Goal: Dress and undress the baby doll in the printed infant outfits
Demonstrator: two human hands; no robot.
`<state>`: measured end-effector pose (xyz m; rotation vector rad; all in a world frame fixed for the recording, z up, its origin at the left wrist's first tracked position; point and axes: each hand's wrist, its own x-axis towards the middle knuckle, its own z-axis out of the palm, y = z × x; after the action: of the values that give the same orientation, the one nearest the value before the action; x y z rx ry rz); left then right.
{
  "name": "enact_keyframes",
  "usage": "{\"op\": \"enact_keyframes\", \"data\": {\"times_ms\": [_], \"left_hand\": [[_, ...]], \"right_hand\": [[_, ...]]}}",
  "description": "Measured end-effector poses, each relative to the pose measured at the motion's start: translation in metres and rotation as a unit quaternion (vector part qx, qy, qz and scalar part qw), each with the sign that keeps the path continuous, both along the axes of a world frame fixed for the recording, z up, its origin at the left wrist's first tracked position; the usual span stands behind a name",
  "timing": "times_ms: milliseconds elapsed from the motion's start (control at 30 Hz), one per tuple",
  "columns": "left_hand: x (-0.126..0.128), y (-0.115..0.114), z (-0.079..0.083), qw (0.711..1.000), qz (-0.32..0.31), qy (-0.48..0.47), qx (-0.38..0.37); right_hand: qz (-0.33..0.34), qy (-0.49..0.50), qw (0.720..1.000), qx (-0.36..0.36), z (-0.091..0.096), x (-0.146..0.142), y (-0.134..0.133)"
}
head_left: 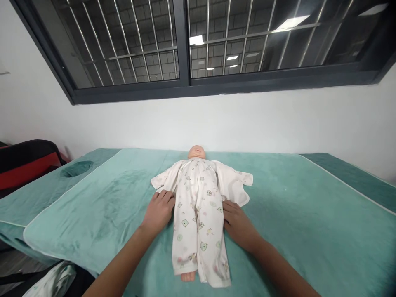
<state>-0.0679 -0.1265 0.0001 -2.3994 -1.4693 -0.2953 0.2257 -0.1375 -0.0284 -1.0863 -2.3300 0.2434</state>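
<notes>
A baby doll (197, 152) lies on its back, its head toward the wall. It has on a white baby shirt (230, 177) with sleeves spread sideways and a loose flap open at the right. White baby pants (202, 231) with small bear and leaf prints cover the front of the body up to the chest. One foot (188, 276) shows below the left pant leg; the other is hidden. At the pants' left edge, my left hand (159, 211) has curled fingers closed on the cloth. My right hand (239, 225) grips the opposite edge, its fingertips partly hidden.
A green padded bed cover (278, 222) lies under the doll, with a face hole (76, 168) at the far left. A red and black bag or seat (29, 163) stands left. A barred window (185, 49) is in the wall behind. Cloth (54, 280) lies at lower left.
</notes>
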Motion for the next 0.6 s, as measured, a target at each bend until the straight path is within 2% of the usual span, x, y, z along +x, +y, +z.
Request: {"op": "enact_keyframes", "data": {"times_ms": [133,233,300,367,467,533,600], "left_hand": [[-0.009,-0.021,-0.01,0.998,-0.056,0.005,0.002],[-0.011,-0.026,-0.019,0.995,-0.059,-0.07,-0.034],[-0.015,-0.023,-0.021,0.984,-0.044,-0.155,-0.07],[-0.023,-0.014,-0.022,0.959,-0.023,-0.258,-0.112],[-0.036,0.009,-0.021,0.91,0.071,-0.392,-0.111],[-0.042,0.027,-0.022,0.892,0.156,-0.416,-0.083],[-0.043,0.041,-0.022,0.878,0.21,-0.423,-0.075]], "right_hand": [[-0.002,-0.036,0.999,0.003,0.009,0.003,-0.005],[-0.003,-0.048,0.999,-0.005,0.016,0.008,-0.01],[-0.009,-0.046,0.999,-0.019,0.02,0.01,-0.012],[-0.005,-0.034,0.998,-0.049,0.024,0.012,-0.012],[-0.006,0.012,0.993,-0.118,0.032,0.019,-0.001],[-0.088,0.071,0.985,-0.127,0.036,0.029,0.015],[-0.233,0.119,0.96,-0.099,0.036,0.04,0.036]]}}
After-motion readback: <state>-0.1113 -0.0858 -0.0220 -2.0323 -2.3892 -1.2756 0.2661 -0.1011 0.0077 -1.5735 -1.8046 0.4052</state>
